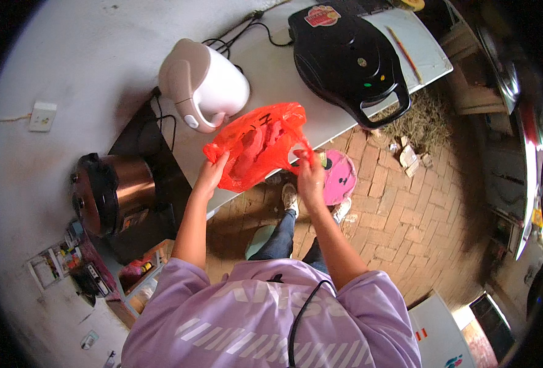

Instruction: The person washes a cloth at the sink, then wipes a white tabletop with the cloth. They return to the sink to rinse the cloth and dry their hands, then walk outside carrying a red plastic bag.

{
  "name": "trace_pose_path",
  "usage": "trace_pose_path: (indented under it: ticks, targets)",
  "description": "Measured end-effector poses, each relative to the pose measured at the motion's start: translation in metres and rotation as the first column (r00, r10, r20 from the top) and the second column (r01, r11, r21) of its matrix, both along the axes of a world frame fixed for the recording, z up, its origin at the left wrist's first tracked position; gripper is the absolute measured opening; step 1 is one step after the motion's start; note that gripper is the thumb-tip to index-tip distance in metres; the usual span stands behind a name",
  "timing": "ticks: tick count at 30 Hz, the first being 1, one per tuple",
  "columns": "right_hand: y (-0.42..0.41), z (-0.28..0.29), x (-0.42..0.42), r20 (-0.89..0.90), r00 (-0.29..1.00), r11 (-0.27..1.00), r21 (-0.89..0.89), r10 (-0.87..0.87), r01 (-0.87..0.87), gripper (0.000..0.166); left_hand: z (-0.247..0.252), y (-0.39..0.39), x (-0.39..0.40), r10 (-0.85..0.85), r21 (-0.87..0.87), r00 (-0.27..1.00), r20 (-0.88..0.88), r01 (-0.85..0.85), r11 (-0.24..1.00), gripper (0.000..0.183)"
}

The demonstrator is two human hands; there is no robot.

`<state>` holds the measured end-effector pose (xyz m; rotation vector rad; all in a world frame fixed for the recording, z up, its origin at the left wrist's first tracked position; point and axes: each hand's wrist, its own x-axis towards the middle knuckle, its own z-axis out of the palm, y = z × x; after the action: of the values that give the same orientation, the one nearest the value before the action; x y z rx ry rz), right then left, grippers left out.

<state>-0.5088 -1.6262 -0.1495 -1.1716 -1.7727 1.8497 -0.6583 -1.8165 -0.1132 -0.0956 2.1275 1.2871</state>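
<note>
A thin red plastic bag (257, 147) with black writing on it is stretched between my two hands, over the front edge of a white table (267, 83). My left hand (212, 174) grips its left corner. My right hand (311, 172) is closed on the bunched plastic at its right side. Something pinkish-red shows through the bag, too unclear to name. Just behind the bag stands a white and beige electric kettle (225, 83), its handle towards me. A closed black electric griddle (345, 55) lies on the table to the right.
Black cables (234, 41) run along the wall side. A pencil (405, 55) lies beyond the griddle. At left stands a copper-coloured electric pressure cooker (129, 193). Below the table edge are a round pink stool (343, 177) and my feet on a brick floor (400, 207), with dry brush (423, 122) further right.
</note>
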Motion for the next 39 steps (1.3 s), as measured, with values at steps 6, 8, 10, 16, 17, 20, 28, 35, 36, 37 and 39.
trace_pose_path:
  ticks: [6,8,10,16,17,20,28,35,36,37,39]
  targets:
    - [0.075,0.111,-0.003,-0.211,0.965,0.966,-0.171,0.153,-0.191,0.025,0.085,-0.018,0.004,-0.133,-0.284,0.924,-0.359,0.028,0.958,0.023]
    - [0.084,0.147,-0.006,-0.247,0.936,0.944,-0.153,0.249,-0.291,0.023,0.104,-0.018,0.01,-0.175,-0.329,0.877,-0.448,0.02,0.944,0.017]
    - [0.078,0.174,-0.007,-0.263,0.905,0.906,-0.173,0.335,-0.386,0.022,0.121,-0.012,0.022,-0.202,-0.33,0.809,-0.552,0.011,0.944,0.016]
    - [0.046,0.203,-0.015,-0.209,0.85,0.853,-0.108,0.483,-0.511,0.029,0.11,-0.035,0.028,-0.111,-0.087,0.914,-0.389,0.083,0.993,0.025]
    - [0.045,0.203,-0.021,-0.204,0.846,0.85,-0.098,0.492,-0.518,0.03,0.096,-0.037,0.029,0.003,0.113,0.933,-0.359,0.04,0.993,0.027]
    - [0.036,0.207,-0.027,-0.128,0.81,0.813,-0.038,0.572,-0.58,0.03,0.091,-0.05,0.023,0.087,0.217,0.933,-0.349,-0.01,0.976,0.029]
    - [0.019,0.203,-0.014,0.314,0.83,0.555,0.628,0.46,-0.545,0.021,0.128,-0.05,0.025,0.02,0.295,0.789,-0.613,0.207,0.933,0.018]
    - [0.012,0.216,-0.015,0.442,0.748,0.145,0.807,0.494,-0.573,0.011,0.132,0.024,0.017,-0.274,0.446,0.746,-0.607,0.606,0.659,0.055]
    - [0.012,0.217,-0.019,0.429,0.726,0.212,0.764,0.538,-0.609,0.011,0.136,0.032,0.014,-0.322,0.321,0.654,-0.685,0.667,0.672,0.061]
    - [0.012,0.219,-0.025,0.41,0.703,0.274,0.715,0.581,-0.643,0.011,0.135,0.04,0.012,-0.435,0.26,0.631,-0.643,0.713,0.651,0.061]
    - [0.009,0.222,-0.042,0.368,0.705,0.243,0.758,0.606,-0.605,0.014,0.119,0.055,0.007,-0.638,0.142,0.561,-0.527,0.798,0.585,0.062]
